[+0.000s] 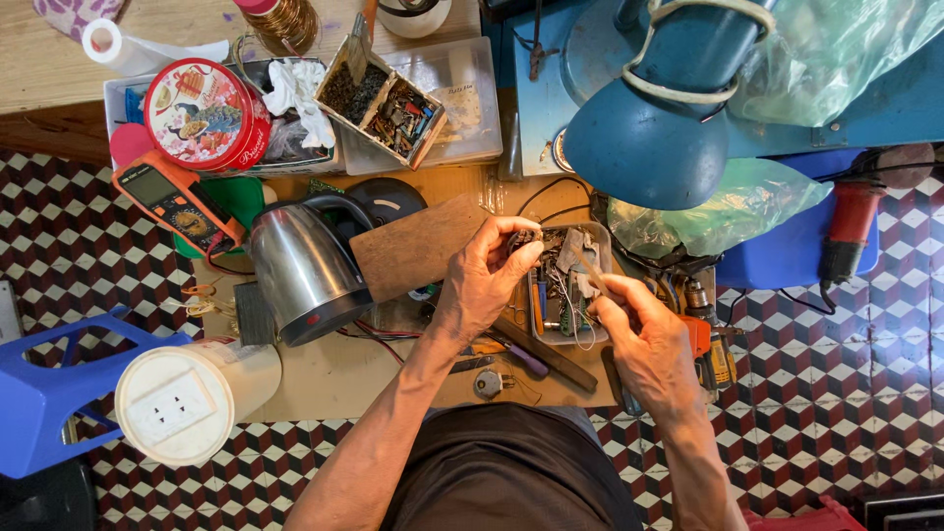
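Note:
My left hand is raised over the low work board, its fingertips pinched on a small dark part with thin wires trailing from it. My right hand pinches a small grey metal piece just above a clear plastic tray filled with small parts and wires. The two hands are close together over that tray. A steel electric kettle lies tilted to the left of my left hand, next to its round black base.
An orange multimeter, a red round tin and boxes of small parts sit at the back. A blue lamp shade hangs over the right. A white cylinder with a socket, a blue stool and an orange drill lie around.

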{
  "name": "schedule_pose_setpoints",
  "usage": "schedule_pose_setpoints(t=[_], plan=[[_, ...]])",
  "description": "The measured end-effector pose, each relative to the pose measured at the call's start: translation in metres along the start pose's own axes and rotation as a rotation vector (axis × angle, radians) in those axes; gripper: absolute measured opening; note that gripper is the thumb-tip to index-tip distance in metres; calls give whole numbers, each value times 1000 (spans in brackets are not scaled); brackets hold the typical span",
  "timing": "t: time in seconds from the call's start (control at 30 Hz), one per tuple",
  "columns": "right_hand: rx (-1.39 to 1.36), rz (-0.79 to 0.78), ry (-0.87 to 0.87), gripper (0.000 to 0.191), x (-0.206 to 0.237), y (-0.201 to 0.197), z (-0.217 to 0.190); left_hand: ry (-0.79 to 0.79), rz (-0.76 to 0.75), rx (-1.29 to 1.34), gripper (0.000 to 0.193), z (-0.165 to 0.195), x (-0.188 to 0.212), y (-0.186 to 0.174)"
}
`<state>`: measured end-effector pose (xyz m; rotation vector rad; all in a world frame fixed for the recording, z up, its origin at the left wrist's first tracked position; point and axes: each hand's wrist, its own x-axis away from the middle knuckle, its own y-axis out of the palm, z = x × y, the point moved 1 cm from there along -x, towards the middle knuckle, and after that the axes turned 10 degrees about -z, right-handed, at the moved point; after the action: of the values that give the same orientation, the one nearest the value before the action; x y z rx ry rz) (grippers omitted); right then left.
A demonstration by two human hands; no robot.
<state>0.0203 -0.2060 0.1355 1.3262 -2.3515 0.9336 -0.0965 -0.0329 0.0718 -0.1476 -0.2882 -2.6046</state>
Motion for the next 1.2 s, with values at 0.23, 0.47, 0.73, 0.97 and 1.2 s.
schedule_pose_setpoints(t=[0.23,0.47,0.73,0.97,1.2], plan=[[175,159,-283,24,-3,8,-40,-68,-18,31,19,12,-4,7],[223,168,-312,23,-4,11,-37,-91,-3,-15,21,13,2,8],[205,148,-322,24,-1,11,-35,-108,21,-108,21,10,5,6],[265,148,-308,22,0,13,-38,-10,41,-320,20,15,6,7],[522,183,-456,16,-4,17,-35,109,14,-510,21,28,10,4]])
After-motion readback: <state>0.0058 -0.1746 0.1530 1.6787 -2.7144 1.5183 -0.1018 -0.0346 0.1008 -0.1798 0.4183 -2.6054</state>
